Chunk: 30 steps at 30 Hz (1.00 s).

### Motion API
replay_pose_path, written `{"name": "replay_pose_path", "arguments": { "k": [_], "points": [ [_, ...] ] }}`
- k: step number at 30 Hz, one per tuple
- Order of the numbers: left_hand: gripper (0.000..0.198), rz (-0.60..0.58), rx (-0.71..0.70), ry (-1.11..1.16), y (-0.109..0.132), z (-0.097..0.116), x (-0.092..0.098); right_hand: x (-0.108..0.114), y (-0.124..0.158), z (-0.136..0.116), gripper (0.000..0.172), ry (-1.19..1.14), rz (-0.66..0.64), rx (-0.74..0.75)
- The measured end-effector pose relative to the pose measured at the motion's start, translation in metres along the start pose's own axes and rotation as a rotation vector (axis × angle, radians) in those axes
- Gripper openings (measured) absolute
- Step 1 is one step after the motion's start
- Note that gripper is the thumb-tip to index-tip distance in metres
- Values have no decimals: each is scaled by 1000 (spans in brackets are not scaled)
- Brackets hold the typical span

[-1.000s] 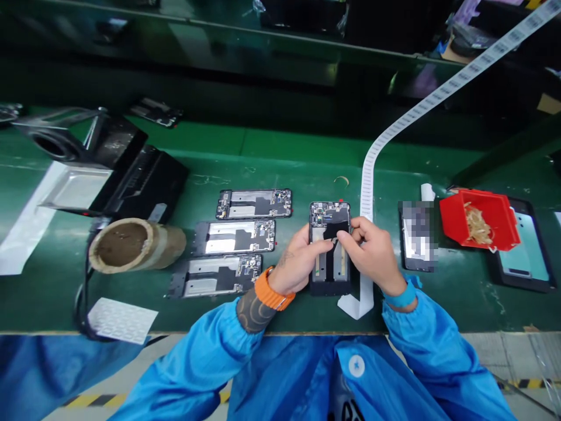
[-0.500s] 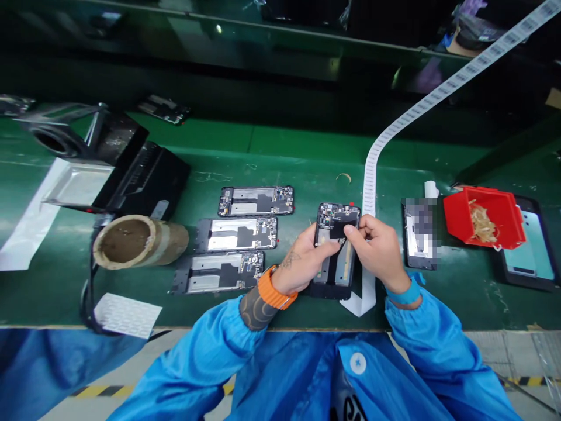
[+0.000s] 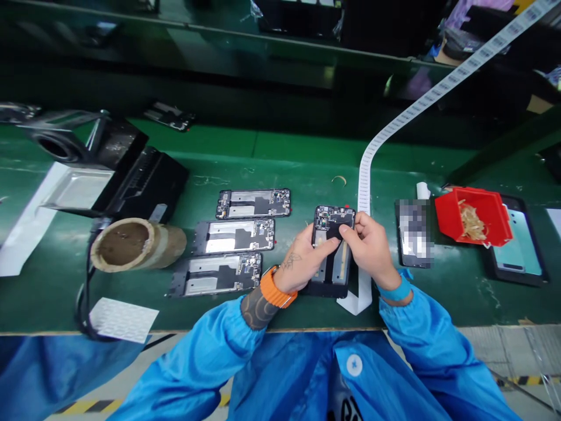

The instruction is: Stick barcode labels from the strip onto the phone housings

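Note:
An opened phone [image 3: 332,266] with its circuit board at the top is held between both hands, inner side up. My left hand [image 3: 301,257] grips its left edge, the thumb lying across the inside. On the opposite edge, my right hand [image 3: 367,245] is closed with its thumb pressed on the black sheet near the board; its fingertips are partly hidden. To the left lie three more opened phones, a top one [image 3: 254,203], a middle one [image 3: 235,237] and a bottom one [image 3: 217,275]. A strip of barcode labels [image 3: 364,181] runs behind my right hand.
A red bin [image 3: 447,219] with rubber bands stands at right, near a phone-like unit [image 3: 408,234] and a dark tray [image 3: 541,245]. At left are a cardboard tube [image 3: 169,245], a black machine [image 3: 153,181] and a label sheet [image 3: 125,318]. A raised ledge runs along the back.
The view has shifted slightly. Both hands still hold the phone, and the right thumb stays against the black sheet with little visible movement.

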<state>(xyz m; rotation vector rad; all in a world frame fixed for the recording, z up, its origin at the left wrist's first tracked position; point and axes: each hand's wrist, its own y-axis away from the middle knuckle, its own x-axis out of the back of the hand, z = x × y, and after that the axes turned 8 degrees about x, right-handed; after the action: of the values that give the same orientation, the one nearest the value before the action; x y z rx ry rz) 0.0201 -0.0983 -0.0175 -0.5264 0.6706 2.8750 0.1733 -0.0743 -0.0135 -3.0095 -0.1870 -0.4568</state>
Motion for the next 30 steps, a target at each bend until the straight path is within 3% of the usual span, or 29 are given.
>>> {"name": "replay_pose_path", "arguments": {
  "k": [10, 13, 18, 30],
  "points": [
    [37, 19, 10, -1, 2, 3, -1, -1, 0, -1, 18, -30, 59, 41],
    [33, 32, -12, -64, 2, 0, -2, -2, 0, 1, 26, -79, 82, 47],
    [33, -12, -25, -102, 2, -7, 1, -3, 1, 9, 31, -66, 76, 32],
    [42, 5, 21, -52, 5, -2, -1, -2, 2, -2, 29, -73, 25, 40]
  ]
}}
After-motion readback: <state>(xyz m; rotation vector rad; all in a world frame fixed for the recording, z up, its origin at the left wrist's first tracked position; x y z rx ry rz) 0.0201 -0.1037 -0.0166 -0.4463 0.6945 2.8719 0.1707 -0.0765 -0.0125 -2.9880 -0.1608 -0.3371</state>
